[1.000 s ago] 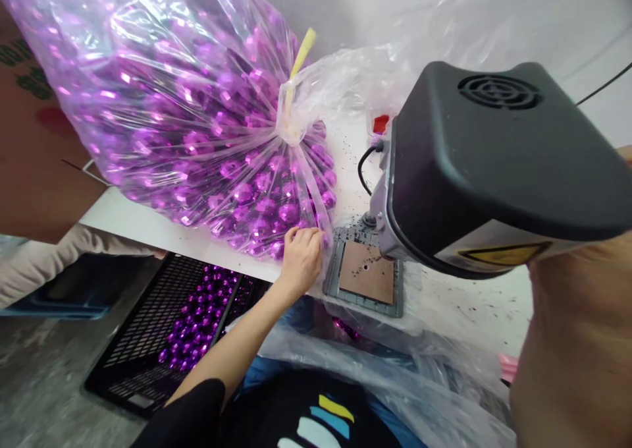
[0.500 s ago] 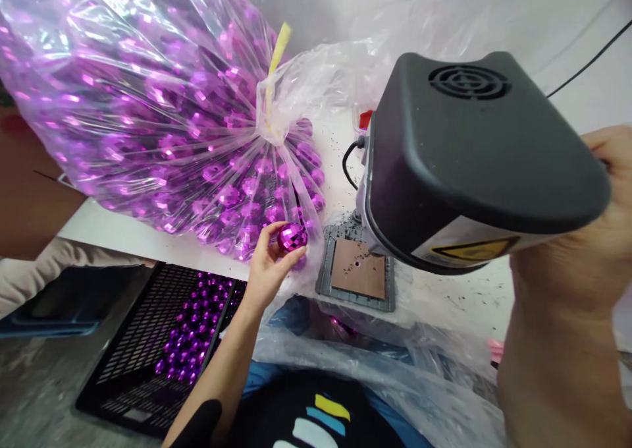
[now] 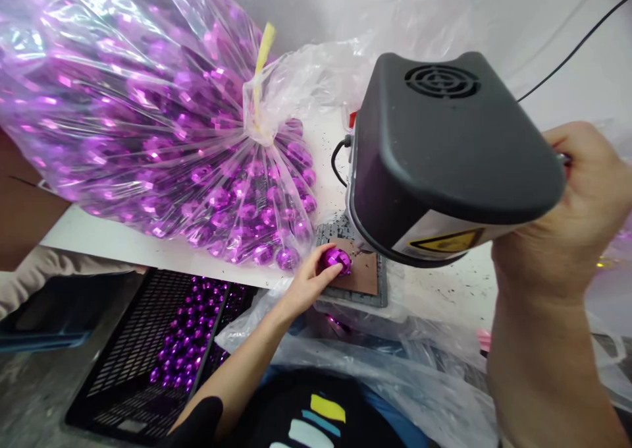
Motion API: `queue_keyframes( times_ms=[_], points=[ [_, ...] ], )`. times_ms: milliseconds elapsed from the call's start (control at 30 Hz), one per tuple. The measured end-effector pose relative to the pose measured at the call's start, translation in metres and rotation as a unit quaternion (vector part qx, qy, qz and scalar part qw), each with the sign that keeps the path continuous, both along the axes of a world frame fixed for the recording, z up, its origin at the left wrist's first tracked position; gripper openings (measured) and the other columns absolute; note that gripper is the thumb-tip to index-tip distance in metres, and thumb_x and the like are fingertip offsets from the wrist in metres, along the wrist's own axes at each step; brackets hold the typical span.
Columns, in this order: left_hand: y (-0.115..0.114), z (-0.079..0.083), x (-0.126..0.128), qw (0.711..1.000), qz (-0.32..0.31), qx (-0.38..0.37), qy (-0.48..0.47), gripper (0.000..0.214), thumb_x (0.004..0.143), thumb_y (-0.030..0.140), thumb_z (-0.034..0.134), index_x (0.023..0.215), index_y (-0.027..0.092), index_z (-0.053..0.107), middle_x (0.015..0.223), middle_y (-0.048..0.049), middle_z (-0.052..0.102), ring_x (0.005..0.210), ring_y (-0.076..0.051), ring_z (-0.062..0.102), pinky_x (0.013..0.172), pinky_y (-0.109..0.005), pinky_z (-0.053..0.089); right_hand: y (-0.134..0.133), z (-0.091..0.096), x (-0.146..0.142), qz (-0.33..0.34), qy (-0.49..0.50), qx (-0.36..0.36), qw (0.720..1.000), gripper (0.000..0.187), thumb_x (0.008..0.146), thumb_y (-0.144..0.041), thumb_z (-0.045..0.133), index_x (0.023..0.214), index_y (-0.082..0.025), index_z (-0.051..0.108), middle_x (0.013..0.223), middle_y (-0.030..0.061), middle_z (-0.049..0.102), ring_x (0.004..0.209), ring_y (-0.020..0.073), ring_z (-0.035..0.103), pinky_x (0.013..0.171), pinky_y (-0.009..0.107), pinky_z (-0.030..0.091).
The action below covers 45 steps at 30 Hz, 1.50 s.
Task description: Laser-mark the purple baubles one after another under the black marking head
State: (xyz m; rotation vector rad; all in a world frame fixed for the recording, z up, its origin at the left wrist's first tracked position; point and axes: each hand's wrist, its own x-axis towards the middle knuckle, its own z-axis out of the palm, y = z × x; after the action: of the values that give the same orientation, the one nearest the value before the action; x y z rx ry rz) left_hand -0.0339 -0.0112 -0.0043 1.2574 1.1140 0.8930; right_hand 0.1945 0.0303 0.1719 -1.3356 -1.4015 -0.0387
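My left hand pinches a purple faceted ball and holds it on the brown plate under the black machine head. My right hand is raised at the right side of that machine head, fingers closed round something I cannot make out. A large clear bag of purple balls, tied with a yellow strip, lies on the white table just left of the plate.
A black perforated crate holding several purple balls sits on the floor below the table edge. Loose clear plastic drapes over my lap. Another person's beige sleeve shows at the far left. A black cable runs along the wall.
My left hand drew one purple ball from the bag's lower edge and carried it right onto the brown plate. My right hand has come further into view beside the machine head.
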Motion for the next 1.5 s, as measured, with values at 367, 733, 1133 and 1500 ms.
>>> queue_keyframes(
  times_ms=[367, 733, 1133, 1500],
  points=[
    [0.009, -0.011, 0.016, 0.921, -0.014, 0.308, 0.237, 0.042, 0.091, 0.028, 0.066, 0.131, 0.020, 0.055, 0.128, -0.0120, 0.064, 0.117, -0.027, 0.058, 0.103, -0.044, 0.048, -0.002, 0.001, -0.002, -0.004, 0.002, -0.013, 1.000, 0.033, 0.089, -0.043, 0.055, 0.081, -0.011, 0.058, 0.069, -0.0036, 0.046, 0.066, -0.0026, 0.036, 0.063, 0.017, 0.027],
    [0.015, -0.012, 0.040, 0.960, -0.054, 0.218, 0.166, 0.038, 0.088, 0.035, 0.066, 0.124, 0.023, 0.060, 0.124, -0.0101, 0.063, 0.123, -0.029, 0.054, 0.114, -0.053, 0.035, 0.000, 0.000, 0.000, -0.005, 0.005, 0.001, 1.000, 0.032, 0.087, -0.039, 0.058, 0.078, -0.008, 0.058, 0.067, -0.0030, 0.045, 0.065, -0.0030, 0.036, 0.061, 0.016, 0.027],
    [0.009, -0.007, 0.041, 0.975, -0.036, 0.166, 0.145, 0.033, 0.086, 0.039, 0.066, 0.115, 0.021, 0.065, 0.123, -0.0122, 0.063, 0.132, -0.033, 0.047, 0.121, -0.059, 0.025, -0.002, -0.001, 0.000, 0.003, -0.015, 0.018, 1.000, 0.032, 0.090, -0.038, 0.056, 0.081, -0.008, 0.059, 0.068, -0.0027, 0.046, 0.066, -0.0033, 0.037, 0.062, 0.015, 0.027],
    [0.009, -0.005, 0.040, 0.975, -0.033, 0.165, 0.143, 0.035, 0.086, 0.042, 0.066, 0.116, 0.025, 0.062, 0.122, -0.0096, 0.063, 0.127, -0.032, 0.050, 0.126, -0.059, 0.008, -0.027, -0.018, -0.002, -0.054, -0.108, 0.122, 0.985, 0.018, 0.090, -0.028, 0.057, 0.084, -0.012, 0.062, 0.075, -0.0004, 0.055, 0.069, -0.0001, 0.047, 0.062, 0.017, 0.037]
  ],
)
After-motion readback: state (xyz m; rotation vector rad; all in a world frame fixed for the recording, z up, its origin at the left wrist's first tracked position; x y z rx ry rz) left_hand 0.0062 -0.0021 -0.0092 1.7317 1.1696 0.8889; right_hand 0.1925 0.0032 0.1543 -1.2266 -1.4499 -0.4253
